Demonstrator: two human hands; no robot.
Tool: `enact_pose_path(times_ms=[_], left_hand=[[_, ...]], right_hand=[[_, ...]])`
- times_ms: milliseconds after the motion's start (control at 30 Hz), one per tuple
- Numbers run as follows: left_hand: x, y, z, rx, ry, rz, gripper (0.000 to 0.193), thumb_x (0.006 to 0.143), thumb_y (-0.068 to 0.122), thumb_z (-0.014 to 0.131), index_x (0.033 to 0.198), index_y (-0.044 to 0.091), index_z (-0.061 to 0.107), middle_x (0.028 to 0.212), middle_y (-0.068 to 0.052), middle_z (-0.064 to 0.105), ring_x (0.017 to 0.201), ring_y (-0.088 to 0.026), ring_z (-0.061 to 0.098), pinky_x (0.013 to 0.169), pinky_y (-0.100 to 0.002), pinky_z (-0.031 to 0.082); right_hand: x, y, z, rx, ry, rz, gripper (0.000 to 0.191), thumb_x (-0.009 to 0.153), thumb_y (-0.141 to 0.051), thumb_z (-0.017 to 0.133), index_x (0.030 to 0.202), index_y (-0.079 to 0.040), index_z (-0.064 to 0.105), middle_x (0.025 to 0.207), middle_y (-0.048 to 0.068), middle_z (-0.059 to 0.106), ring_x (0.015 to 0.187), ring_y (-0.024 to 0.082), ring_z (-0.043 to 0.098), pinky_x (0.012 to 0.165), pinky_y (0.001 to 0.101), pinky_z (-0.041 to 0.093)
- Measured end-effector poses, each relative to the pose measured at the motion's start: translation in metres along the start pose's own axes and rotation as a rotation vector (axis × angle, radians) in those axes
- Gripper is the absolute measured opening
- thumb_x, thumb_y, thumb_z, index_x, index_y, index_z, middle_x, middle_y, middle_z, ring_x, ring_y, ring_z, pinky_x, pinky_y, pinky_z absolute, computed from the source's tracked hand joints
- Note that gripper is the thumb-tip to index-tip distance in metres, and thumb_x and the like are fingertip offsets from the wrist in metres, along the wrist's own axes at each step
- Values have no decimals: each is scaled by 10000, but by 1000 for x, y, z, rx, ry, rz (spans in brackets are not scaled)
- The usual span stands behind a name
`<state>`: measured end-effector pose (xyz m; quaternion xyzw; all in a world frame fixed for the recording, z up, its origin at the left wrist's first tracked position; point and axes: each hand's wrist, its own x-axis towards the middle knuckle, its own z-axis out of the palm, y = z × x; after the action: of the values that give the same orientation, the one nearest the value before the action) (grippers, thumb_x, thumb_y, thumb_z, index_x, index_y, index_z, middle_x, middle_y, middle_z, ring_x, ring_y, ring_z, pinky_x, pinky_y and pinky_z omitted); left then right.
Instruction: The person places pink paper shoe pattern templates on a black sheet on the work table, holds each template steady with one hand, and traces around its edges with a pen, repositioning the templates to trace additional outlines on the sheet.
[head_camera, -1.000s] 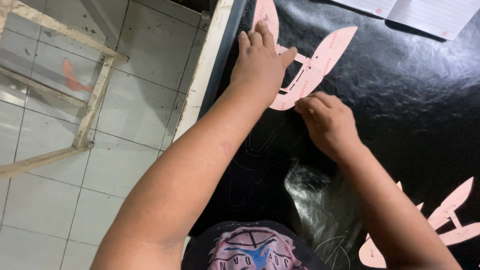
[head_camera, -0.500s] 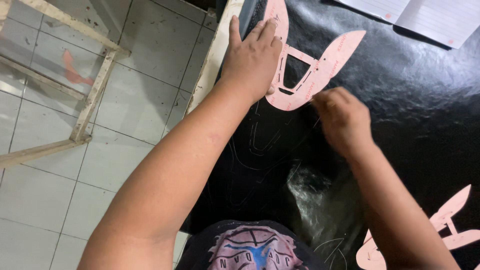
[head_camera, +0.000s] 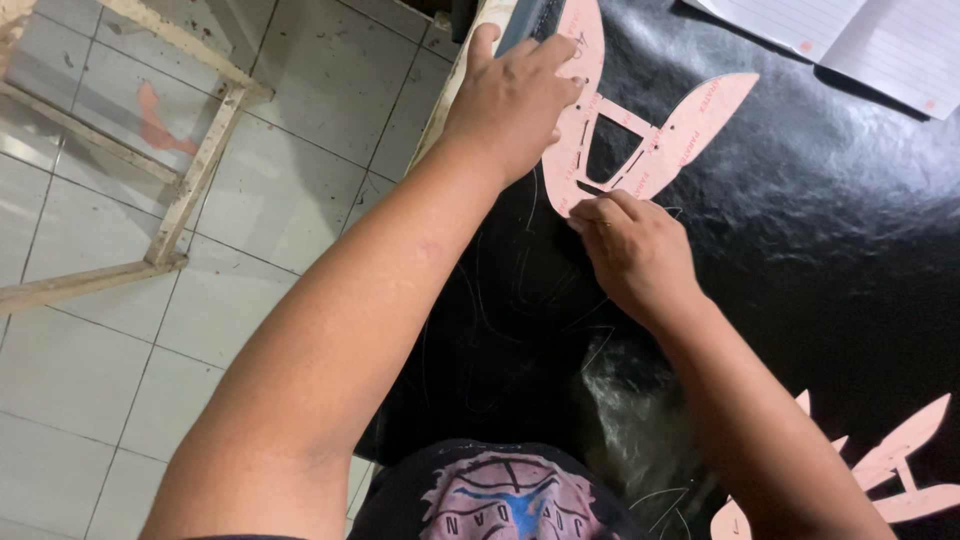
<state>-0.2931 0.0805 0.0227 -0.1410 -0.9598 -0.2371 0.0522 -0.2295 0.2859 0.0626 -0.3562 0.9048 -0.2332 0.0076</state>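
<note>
Pressing flat, the left hand (head_camera: 515, 95) pins the pink card cut-out shape (head_camera: 640, 140); the right hand (head_camera: 635, 255) pinches closed, tool hidden. A slip could shift it.

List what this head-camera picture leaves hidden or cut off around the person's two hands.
- Right hand: whether it holds a marking tool; its curled fingers cover the tip.
- Pink template: the left hand covers part, and the top edge crops it.
- Second pink template: cropped at the bottom-right corner.
- Lined notebook: cropped at the top edge.
</note>
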Motion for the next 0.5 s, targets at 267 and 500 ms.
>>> enact_pose_path(times_ms=[267,500], left_hand=[[4,-4,0,-83,10,-19,171,963,201,646,1017,185,808,1270,-18,656,1180,-204,595,1150,-532,255],[7,-4,-1,-76,-28,-38,182,982,210,642,1063,220,805,1325,-13,633,1203,-196,593,1196,-566,191]], right_hand=[[26,7,11,88,25,-19,38,978,-89,712,1006,-73,691,922,86,677,818,301,687,699,408,548],[51,13,15,32,128,-52,77,993,-85,687,1064,-91,716,999,67,708,853,293,696,725,411,545]])
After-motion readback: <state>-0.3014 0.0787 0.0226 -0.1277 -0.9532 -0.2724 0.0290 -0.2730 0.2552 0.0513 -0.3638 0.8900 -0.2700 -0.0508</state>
